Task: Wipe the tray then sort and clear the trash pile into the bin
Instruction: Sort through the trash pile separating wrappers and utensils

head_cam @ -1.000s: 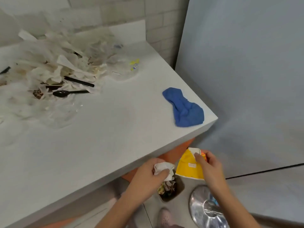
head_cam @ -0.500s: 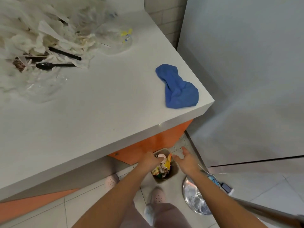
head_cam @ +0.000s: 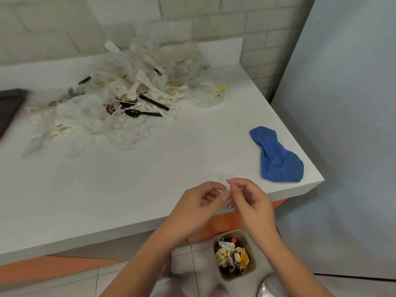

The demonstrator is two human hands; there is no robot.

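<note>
Head view: our left hand (head_cam: 199, 203) and right hand (head_cam: 251, 200), fingers curled, pinch a small translucent scrap (head_cam: 226, 192) above the near edge of the white counter (head_cam: 128, 189); it could drift past the crammed square brown bin (head_cam: 251, 249) below, while bare counter lies between us and the far paper trash pile (head_cam: 132, 93).

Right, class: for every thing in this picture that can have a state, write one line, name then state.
left hand: pinching clear scrap
right hand: pinching same scrap
clear scrap: held between both hands, above counter edge
bin: open, nearly full
blue cloth: crumpled, lying at counter corner
trash pile: heaped on counter
black spoon: lying at pile's edge
</note>
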